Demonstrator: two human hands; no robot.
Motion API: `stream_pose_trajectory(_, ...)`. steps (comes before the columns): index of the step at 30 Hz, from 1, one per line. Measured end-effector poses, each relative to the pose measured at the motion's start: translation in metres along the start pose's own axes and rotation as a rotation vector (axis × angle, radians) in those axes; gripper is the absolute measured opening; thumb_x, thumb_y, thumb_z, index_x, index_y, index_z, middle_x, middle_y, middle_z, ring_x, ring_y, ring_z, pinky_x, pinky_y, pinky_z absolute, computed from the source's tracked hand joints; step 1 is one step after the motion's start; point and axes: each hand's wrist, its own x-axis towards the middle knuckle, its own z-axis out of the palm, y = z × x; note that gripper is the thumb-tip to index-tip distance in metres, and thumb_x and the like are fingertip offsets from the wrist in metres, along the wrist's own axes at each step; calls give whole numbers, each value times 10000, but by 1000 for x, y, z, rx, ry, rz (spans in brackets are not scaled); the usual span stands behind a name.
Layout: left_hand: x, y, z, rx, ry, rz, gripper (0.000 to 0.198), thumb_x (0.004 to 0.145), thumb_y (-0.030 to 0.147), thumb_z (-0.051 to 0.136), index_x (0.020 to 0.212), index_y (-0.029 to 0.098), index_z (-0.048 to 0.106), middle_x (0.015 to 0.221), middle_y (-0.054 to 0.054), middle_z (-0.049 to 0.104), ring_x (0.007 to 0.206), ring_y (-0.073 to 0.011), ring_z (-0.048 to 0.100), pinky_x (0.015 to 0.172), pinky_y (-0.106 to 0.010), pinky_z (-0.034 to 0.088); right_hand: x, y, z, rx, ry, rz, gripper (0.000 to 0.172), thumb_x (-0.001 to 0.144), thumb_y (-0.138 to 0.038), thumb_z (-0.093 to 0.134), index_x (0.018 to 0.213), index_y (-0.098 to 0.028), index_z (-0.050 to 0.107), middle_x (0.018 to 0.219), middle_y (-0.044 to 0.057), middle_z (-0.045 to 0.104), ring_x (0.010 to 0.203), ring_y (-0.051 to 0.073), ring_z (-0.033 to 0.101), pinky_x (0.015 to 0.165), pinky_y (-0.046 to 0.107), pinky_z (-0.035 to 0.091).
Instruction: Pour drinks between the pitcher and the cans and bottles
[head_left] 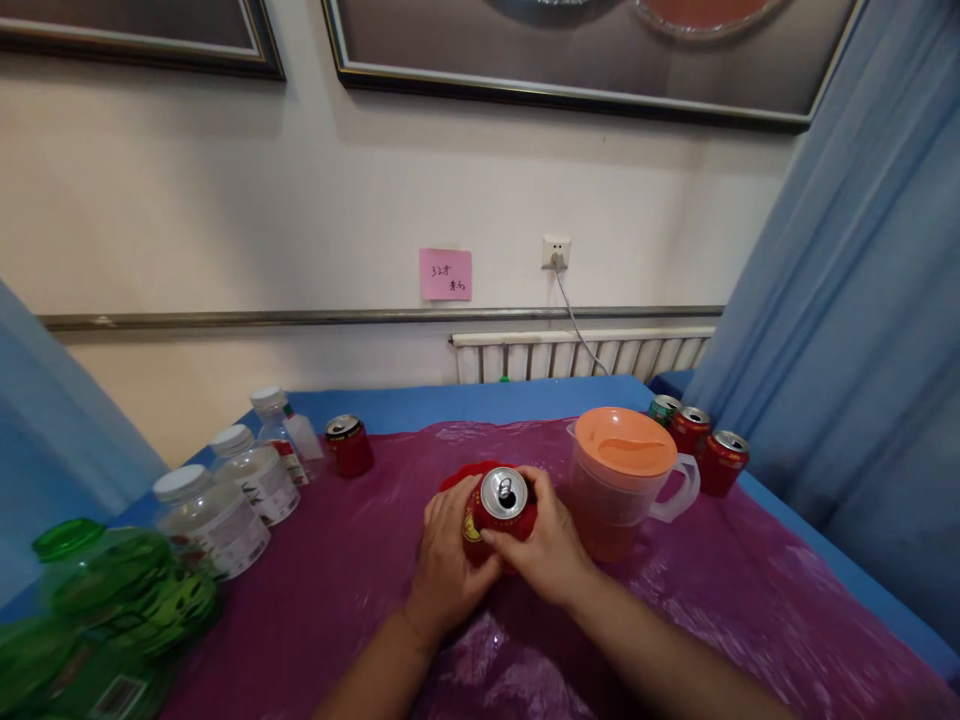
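Observation:
Both of my hands are wrapped round a red drink can (504,495) near the middle of the table. Its silver top faces up, with the mouth open and the pull tab still on. My left hand (448,550) grips the can's left side, and my right hand (553,545) holds its right side with the thumb across the front. Behind and beneath the can shows part of a red item (459,474), mostly hidden by my hands. Just right of my right hand stands a clear plastic pitcher (609,505) with an orange lid, a handle and reddish liquid inside.
Several clear jars (214,525) with white lids and green plastic bottles (124,585) line the left side. Another red can (349,447) stands behind them. Several cans (724,463) sit at the back right. Purple plastic sheeting (322,600) covers the blue table (420,405).

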Motion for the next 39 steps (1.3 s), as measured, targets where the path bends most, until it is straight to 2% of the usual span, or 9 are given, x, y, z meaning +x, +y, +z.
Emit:
stream_pose_trajectory(6,3,1,-13,-164,-90,-35,640,889,348,643,1470,295,380,1427,-129,546,1319,-315,515,1107,-506,415,6,1,-21,53,-127,-145,605,758,-240,747,1315,-246,511,1320,71,617,1240,234,583,1088,418,442)
stream_pose_trajectory(10,2,-2,-12,-195,-131,-66,638,874,363,683,1448,286,416,1413,-137,559,1306,-323,535,1099,-515,433,2,3,-25,96,-173,-114,710,776,-258,754,1398,-243,413,1388,99,591,1295,245,561,1107,438,430)
stream_pose_trajectory(16,0,-2,-8,-278,-229,-145,614,830,435,728,1372,247,511,1350,-138,613,1231,-317,602,1040,-490,495,-4,8,-27,140,-252,-84,562,805,-233,723,1302,-237,460,1311,92,632,1223,237,598,1059,436,471)
stream_pose_trajectory(19,2,-1,-7,-267,-226,-182,602,822,455,728,1345,230,529,1313,-139,628,1195,-314,619,1024,-493,506,-10,11,-26,117,-212,-109,631,822,-225,713,1387,-252,432,1428,99,549,1318,246,525,1124,452,413)
stream_pose_trajectory(22,4,-4,-7,-207,-142,-204,608,798,452,746,1320,225,532,1278,-127,635,1177,-315,617,1027,-511,497,-25,15,-29,100,-123,-93,664,846,-203,684,1446,-265,404,1469,105,510,1337,247,508,1121,437,420)
stream_pose_trajectory(24,4,-8,-7,-169,-64,-230,598,785,443,753,1296,216,542,1261,-121,635,1166,-313,614,1025,-511,496,-41,20,-35,87,-86,-78,512,877,-185,633,1367,-261,505,1362,98,591,1226,230,588,1032,389,490)
stream_pose_trajectory(28,6,-16,-4,-123,63,-352,638,755,490,762,1267,172,554,1242,-136,638,1146,-320,617,1026,-515,490,-83,44,-54,64,-57,-18,186,943,-202,533,1044,-233,686,1001,68,718,916,192,688,805,294,550)
stream_pose_trajectory(34,10,-18,2,-146,95,-520,730,701,564,777,1275,164,570,1234,-135,661,1140,-322,633,1029,-492,492,-127,83,-82,28,31,145,202,953,-277,540,850,-214,701,793,55,719,727,186,679,675,271,540)
stream_pose_trajectory(39,14,-16,4,-144,81,-602,776,659,598,781,1265,155,586,1236,-147,676,1134,-339,648,1017,-496,500,-132,84,-86,-37,22,80,205,942,-215,511,824,-214,680,795,57,721,749,181,688,701,263,533)
